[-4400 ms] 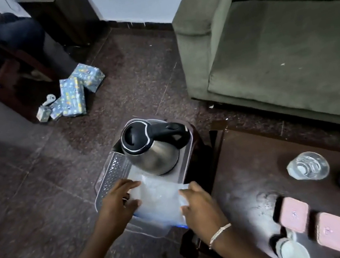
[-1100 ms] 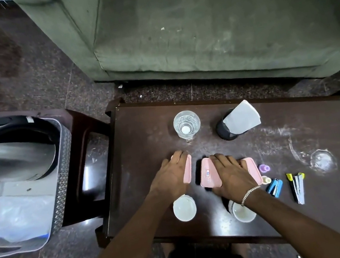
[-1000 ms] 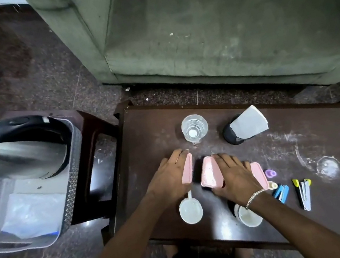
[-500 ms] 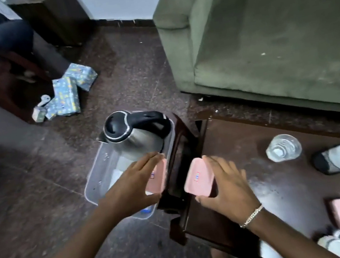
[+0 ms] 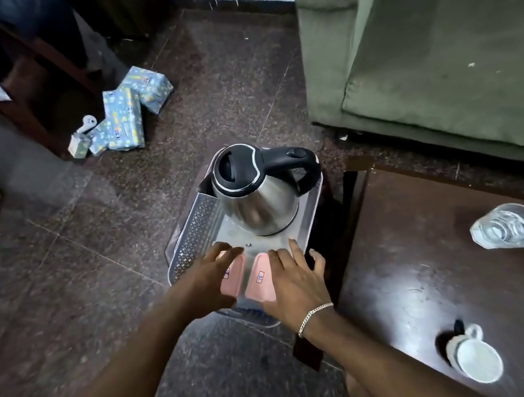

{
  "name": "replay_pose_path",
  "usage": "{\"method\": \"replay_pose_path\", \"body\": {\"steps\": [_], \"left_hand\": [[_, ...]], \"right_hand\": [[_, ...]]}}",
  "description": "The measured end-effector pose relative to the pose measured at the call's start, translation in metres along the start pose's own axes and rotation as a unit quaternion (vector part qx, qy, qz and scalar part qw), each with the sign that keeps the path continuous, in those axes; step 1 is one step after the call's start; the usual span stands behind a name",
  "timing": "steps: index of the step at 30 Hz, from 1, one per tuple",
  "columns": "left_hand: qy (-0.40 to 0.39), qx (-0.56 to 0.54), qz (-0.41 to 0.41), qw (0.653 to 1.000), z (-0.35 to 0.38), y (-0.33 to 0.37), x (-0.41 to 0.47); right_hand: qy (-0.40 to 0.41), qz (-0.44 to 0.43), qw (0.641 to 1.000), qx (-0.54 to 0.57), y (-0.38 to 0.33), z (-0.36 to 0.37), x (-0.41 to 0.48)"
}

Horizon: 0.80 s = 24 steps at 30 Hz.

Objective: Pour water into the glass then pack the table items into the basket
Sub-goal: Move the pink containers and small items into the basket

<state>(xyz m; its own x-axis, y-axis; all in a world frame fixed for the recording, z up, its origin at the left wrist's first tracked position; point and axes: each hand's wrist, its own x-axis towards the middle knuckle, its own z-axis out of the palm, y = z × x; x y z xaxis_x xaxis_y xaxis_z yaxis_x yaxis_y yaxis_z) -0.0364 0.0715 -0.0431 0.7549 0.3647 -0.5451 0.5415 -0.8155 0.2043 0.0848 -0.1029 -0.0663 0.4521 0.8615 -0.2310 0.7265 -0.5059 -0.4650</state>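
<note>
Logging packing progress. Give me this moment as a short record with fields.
basket: on a stool beside the table
in basket: kettle, two pink cases
left hand: on left case
right hand: on right case
grip: cannot tell whether closed
on table: glass, cup

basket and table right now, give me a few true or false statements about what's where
1. The kettle stands upright inside the basket. True.
2. Both hands are over the table. False: the left hand and right hand are at the basket, each on a pink case, left and right.
3. The glass is in the basket. False: it stands on the table.
4. A white cup sits on the table. True.
5. The kettle's lid is open. False: it is shut.
</note>
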Motion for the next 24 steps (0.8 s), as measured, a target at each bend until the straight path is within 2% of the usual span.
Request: {"method": "replay_pose_path", "body": {"steps": [8,16,19,24], "left_hand": [[-0.025,0.018,0.011,0.999,0.013,-0.004,0.011],[-0.029,0.015,0.003,0.999,0.012,-0.005,0.008],[-0.020,0.017,-0.003,1.000,0.009,-0.002,0.003],[0.026,0.064,0.000,0.998,-0.008,0.019,-0.007]], "right_hand": [[-0.053,0.013,0.997,-0.052,-0.004,0.016,0.002],[-0.059,0.012,0.997,-0.048,-0.004,0.015,0.002],[-0.043,0.005,0.999,-0.029,-0.001,0.010,-0.002],[0.036,-0.013,0.999,-0.003,0.009,-0.014,-0.021]]}}
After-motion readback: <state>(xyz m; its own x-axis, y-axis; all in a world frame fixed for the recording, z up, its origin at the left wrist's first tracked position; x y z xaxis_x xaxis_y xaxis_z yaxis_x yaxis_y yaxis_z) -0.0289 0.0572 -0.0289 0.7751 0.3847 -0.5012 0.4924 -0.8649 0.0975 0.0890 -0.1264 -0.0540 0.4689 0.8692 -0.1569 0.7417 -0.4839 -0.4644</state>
